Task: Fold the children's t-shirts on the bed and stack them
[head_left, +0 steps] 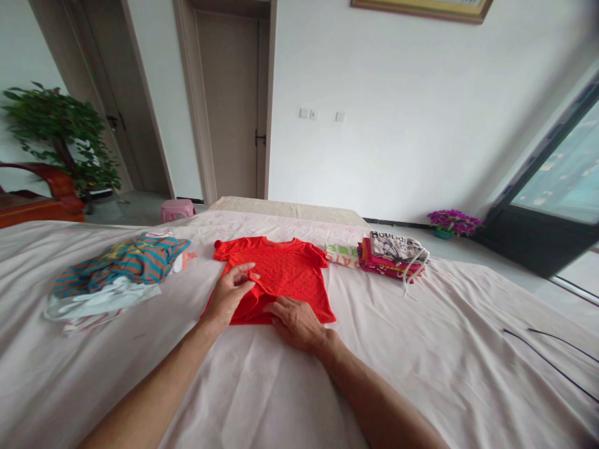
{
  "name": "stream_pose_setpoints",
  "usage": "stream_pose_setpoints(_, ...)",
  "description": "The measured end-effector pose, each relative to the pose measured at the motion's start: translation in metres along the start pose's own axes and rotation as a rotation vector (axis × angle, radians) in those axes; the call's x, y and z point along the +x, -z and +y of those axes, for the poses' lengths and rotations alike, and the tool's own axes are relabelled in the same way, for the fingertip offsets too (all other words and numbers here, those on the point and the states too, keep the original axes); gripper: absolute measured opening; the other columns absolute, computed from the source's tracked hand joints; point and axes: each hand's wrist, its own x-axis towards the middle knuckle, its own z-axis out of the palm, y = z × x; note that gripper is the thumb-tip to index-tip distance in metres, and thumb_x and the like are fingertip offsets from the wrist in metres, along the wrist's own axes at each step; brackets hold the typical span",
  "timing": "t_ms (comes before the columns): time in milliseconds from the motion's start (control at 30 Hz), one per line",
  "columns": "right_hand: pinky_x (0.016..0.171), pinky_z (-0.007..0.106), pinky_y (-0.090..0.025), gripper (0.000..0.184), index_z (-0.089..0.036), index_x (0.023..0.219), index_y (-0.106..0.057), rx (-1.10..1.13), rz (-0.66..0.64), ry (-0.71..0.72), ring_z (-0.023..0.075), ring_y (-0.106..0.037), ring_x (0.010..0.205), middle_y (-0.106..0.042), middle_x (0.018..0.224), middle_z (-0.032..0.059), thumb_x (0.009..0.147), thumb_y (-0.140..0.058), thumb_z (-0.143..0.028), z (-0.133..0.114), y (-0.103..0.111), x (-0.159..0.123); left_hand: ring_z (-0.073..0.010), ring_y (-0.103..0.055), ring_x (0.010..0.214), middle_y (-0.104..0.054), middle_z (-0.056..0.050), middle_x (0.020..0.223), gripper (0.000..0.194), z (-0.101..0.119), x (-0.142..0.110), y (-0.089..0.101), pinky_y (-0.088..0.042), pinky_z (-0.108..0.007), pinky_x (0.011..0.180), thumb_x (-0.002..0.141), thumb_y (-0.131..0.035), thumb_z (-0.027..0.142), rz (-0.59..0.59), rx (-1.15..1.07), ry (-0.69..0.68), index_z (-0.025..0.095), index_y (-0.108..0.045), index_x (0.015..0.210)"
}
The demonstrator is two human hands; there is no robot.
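Note:
A red short-sleeved T-shirt [294,274] lies spread on the pale sheet [262,386], its neck pointing away from me. With thumb and fingers, my left hand [230,292] pinches the shirt's fabric near the lower left and lifts a fold of it. My right hand [296,319] rests at the bottom hem, its fingers curled over the cloth; the fingertips are partly hidden, and the front layer gapes between the two hands.
Left of the shirt sits a loose heap of clothes [131,262], striped and white. To its right stands a folded stack [393,257] with a white drawstring. Black cords [552,357] lie far right. A pink stool [178,209] stands beyond the sheet's far edge.

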Motion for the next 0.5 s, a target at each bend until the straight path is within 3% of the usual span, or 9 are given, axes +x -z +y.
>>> stream_pose_setpoints(133, 0.07, 0.027, -0.043, 0.021, -0.026, 0.105, -0.066, -0.019, -0.017, 0.031, 0.0179, -0.061, 0.085, -0.064, 0.098, 0.004, 0.094, -0.05, -0.018, -0.001, 0.002, 0.0, -0.0156, -0.065, 0.076, -0.069, -0.001, 0.083, 0.052, -0.003, 0.001, 0.0, -0.049, -0.026, 0.072, 0.066, -0.074, 0.03, 0.02, 0.061, -0.045, 0.014, -0.065, 0.115)
stream_pose_setpoints(300, 0.066, 0.028, -0.041, 0.026, -0.025, 0.116, -0.065, -0.014, 0.001, -0.004, 0.0186, -0.061, 0.084, -0.065, 0.097, 0.0045, 0.094, -0.051, -0.02, -0.001, -0.002, 0.001, -0.0174, -0.065, 0.082, -0.068, -0.002, 0.086, 0.05, -0.011, 0.006, 0.003, -0.049, -0.029, 0.079, 0.067, -0.071, 0.029, 0.072, 0.126, -0.089, 0.014, -0.063, 0.114)
stream_pose_setpoints(500, 0.072, 0.027, -0.042, 0.029, -0.025, 0.123, -0.06, 0.025, 0.014, -0.054, 0.0182, -0.061, 0.089, -0.067, 0.101, 0.0031, 0.095, -0.051, -0.024, 0.004, -0.005, 0.002, -0.0164, -0.064, 0.081, -0.067, -0.003, 0.091, 0.058, -0.023, 0.016, 0.012, -0.05, -0.029, 0.076, 0.067, -0.071, 0.028, 0.13, 0.116, -0.063, 0.015, -0.058, 0.121)
